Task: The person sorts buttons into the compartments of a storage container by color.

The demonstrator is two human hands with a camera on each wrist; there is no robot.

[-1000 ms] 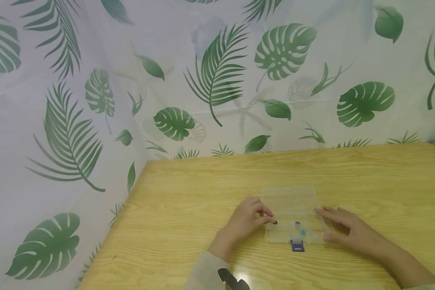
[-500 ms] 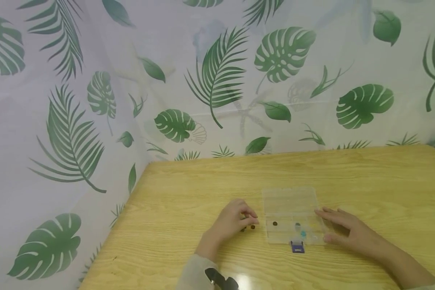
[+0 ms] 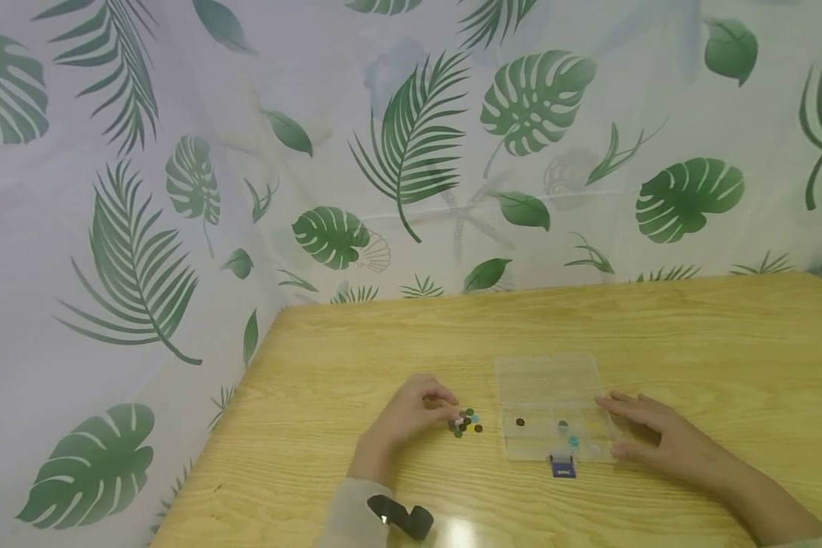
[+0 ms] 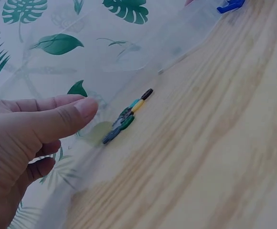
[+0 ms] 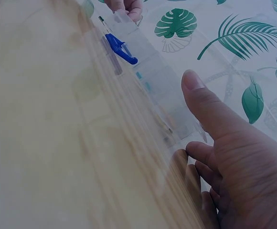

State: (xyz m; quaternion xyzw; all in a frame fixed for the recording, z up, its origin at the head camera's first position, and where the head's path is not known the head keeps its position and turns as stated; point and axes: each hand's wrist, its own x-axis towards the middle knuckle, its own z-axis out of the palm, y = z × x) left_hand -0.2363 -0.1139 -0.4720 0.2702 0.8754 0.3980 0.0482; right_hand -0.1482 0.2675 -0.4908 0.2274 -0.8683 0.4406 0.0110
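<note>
My left hand (image 3: 406, 411) is at the left edge of a small pile of buttons (image 3: 467, 423) on the table. Brown, green, yellow and light blue ones show there. In the left wrist view, thumb and forefinger lie close together beside the buttons (image 4: 126, 116), with nothing visible between them. Right of the pile stands a clear plastic compartment box (image 3: 548, 378), its lid folded back. Inside, a brown button (image 3: 520, 422) sits in a left compartment, and blue-green ones (image 3: 572, 441) lie nearer the middle. My right hand (image 3: 651, 431) rests its extended fingertips against the box's right side.
A blue latch (image 3: 563, 466) juts from the box's front edge. The wood-grain table (image 3: 356, 342) runs back to a leaf-printed curtain (image 3: 425, 251), which also hangs along the left. A black strap (image 3: 400, 517) is around the left sleeve.
My left hand has drawn back leftward from the box to the pile, leaving the brown button in the compartment and uncovering the pile. My right hand has stayed at the box.
</note>
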